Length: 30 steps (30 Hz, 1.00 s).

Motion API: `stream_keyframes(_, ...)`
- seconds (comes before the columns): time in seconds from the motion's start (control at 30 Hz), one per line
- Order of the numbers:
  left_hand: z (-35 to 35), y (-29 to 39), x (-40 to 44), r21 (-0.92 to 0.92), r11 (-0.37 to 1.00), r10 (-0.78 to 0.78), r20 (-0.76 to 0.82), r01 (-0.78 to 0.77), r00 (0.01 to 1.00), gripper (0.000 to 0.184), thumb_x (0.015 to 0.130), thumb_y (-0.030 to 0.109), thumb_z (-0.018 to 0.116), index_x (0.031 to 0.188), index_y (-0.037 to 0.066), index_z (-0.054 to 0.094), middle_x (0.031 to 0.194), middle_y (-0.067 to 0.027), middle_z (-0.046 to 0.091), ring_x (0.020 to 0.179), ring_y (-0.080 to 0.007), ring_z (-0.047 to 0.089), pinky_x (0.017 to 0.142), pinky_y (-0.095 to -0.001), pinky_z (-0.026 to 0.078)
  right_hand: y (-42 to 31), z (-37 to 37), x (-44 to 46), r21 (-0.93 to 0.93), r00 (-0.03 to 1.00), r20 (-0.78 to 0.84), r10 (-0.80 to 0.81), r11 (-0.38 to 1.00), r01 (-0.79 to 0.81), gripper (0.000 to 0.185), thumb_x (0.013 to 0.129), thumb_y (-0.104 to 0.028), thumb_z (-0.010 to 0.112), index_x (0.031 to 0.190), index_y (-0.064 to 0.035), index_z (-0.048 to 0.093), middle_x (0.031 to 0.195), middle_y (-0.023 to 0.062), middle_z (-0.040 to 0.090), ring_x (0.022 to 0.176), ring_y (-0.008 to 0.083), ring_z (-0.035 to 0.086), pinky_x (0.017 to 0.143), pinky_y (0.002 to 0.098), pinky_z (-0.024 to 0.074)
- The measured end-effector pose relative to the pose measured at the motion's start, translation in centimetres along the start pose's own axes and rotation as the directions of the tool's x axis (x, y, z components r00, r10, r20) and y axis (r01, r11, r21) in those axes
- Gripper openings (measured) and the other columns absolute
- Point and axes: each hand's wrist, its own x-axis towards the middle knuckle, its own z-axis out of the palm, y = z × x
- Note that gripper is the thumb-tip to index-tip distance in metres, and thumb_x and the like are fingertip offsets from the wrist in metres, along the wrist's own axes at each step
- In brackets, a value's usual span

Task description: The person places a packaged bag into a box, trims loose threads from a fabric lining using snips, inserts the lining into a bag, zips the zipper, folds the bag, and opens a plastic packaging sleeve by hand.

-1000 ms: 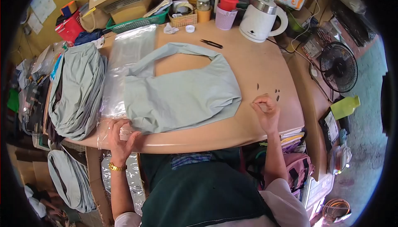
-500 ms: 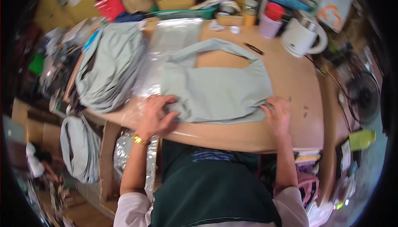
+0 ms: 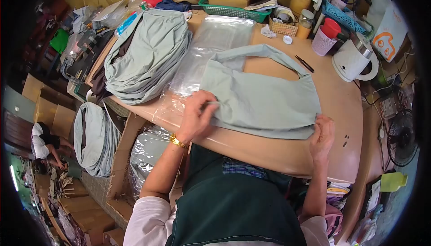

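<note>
Nearest you is your dark green apron (image 3: 238, 205), below the table edge. Your left hand (image 3: 197, 113), the one with the gold watch (image 3: 178, 141) at its wrist, is at the lower left of the pale grey-green bag (image 3: 269, 100). Its thumb and forefinger are partly parted; with the blur there, I can't tell whether cloth is caught between them. Your right hand (image 3: 322, 137) has its fingers drawn in against the thumb, pinching the bag's lower right corner. The bag lies flat on the brown tabletop (image 3: 287, 158) between your hands, its strap looped away from you. Small dark pieces (image 3: 345, 143) lie to the right of your right hand. Left of the bag, clear plastic sleeves (image 3: 215, 35) run partly beneath it, beside a heap of similar cloth (image 3: 148, 62). Beyond the strap, you have black snips (image 3: 305, 64), then a white kettle (image 3: 352, 62) and, at the back, a green basket (image 3: 235, 13).
</note>
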Motion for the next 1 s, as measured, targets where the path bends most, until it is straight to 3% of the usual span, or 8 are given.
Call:
stream_keyframes(0.1,1.3,-0.3,0.5,-0.362,0.93,-0.042,-0.288,-0.068,0.957,0.007,0.094,0.007,0.061,0.097,0.003,0.057,0.098,-0.0075,0.064,0.091,-0.0168,0.059,0.089,-0.0327,0.045,0.1,0.2,-0.2,0.22,0.982,-0.114,0.153,0.967,-0.125,0.011,0.09,0.006,0.055,0.097,-0.0014,0.055,0.104,0.0162,0.063,0.097,0.0268,0.061,0.086,0.0372,0.0477)
stream_keyframes(0.3,4.1,-1.1,0.2,-0.064,0.994,0.041,-0.535,-0.089,0.844,0.006,0.099,0.006,0.055,0.1,0.001,0.052,0.093,-0.0099,0.058,0.078,-0.0159,0.054,0.073,-0.0273,0.046,0.5,3.0,-0.2,0.549,0.817,-0.306,0.488,0.792,-0.267,0.009,0.1,0.001,0.046,0.108,-0.0005,0.047,0.105,0.0127,0.059,0.09,0.0142,0.054,0.08,0.0273,0.0448)
stream_keyframes(0.43,3.4,-1.7,-0.2,0.171,0.981,0.154,-0.374,-0.095,0.914,0.005,0.096,0.004,0.056,0.101,0.004,0.054,0.08,-0.0148,0.06,0.065,-0.0294,0.06,0.061,-0.0368,0.049,1.4,2.4,0.4,0.391,0.857,-0.281,0.431,0.867,-0.308,0.011,0.098,0.0,0.05,0.109,-0.0006,0.046,0.091,0.0104,0.058,0.078,0.0131,0.052,0.072,0.0269,0.0444)
stream_keyframes(0.5,3.5,-1.5,-0.6,0.163,0.983,0.131,-0.334,-0.08,0.933,0.006,0.096,0.003,0.057,0.101,0.005,0.055,0.077,-0.0172,0.061,0.063,-0.035,0.062,0.058,-0.0412,0.05,1.4,1.4,0.3,0.209,0.772,-0.011,0.635,0.757,-0.62,0.014,0.097,-0.004,0.055,0.108,-0.0008,0.048,0.08,0.0096,0.059,0.069,0.0126,0.053,0.066,0.0291,0.0459)
stream_keyframes(0.77,3.0,-1.0,-0.1,0.086,0.996,-0.023,-0.164,0.038,0.986,0.019,0.093,0.005,0.061,0.11,0.0,0.053,0.092,-0.0201,0.063,0.08,-0.0353,0.062,0.07,-0.0397,0.05,7.9,1.2,-2.4,0.191,0.777,-0.241,0.582,0.813,-0.55,0.017,0.097,-0.014,0.059,0.093,0.0019,0.056,0.068,0.0053,0.058,0.06,0.0128,0.054,0.058,0.0309,0.0467)
stream_keyframes(0.83,1.5,2.7,0.9,0.27,0.962,0.069,-0.144,-0.027,0.987,0.032,0.088,0.01,0.068,0.115,0.0,0.053,0.105,-0.0202,0.062,0.091,-0.0356,0.06,0.08,-0.0414,0.048,7.3,-2.5,-2.6,0.498,0.612,-0.162,0.774,0.6,-0.626,0.018,0.098,-0.016,0.06,0.094,0.0012,0.058,0.072,0.0036,0.059,0.059,0.0106,0.052,0.056,0.028,0.0451)
stream_keyframes(0.9,2.5,7.1,2.1,0.397,0.886,0.325,-0.167,-0.238,0.931,0.042,0.084,0.015,0.071,0.12,0.0,0.053,0.105,-0.0168,0.059,0.102,-0.0327,0.056,0.089,-0.0446,0.043,6.5,-3.3,-4.2,0.374,0.67,-0.169,0.723,0.676,-0.635,0.02,0.099,-0.02,0.059,0.095,0.0,0.059,0.072,0.0021,0.059,0.057,0.0083,0.049,0.053,0.0246,0.0424)
stream_keyframes(1.0,8.6,12.0,3.7,0.128,0.894,0.414,0.133,-0.43,0.9,0.042,0.083,0.025,0.072,0.114,0.001,0.058,0.111,-0.0161,0.061,0.105,-0.0355,0.056,0.09,-0.0481,0.041,4.3,-2.9,-6.7,0.34,0.749,-0.021,0.662,0.709,-0.617,0.022,0.099,-0.022,0.061,0.096,-0.0001,0.057,0.072,0.0024,0.059,0.059,0.0087,0.053,0.053,0.0249,0.044)
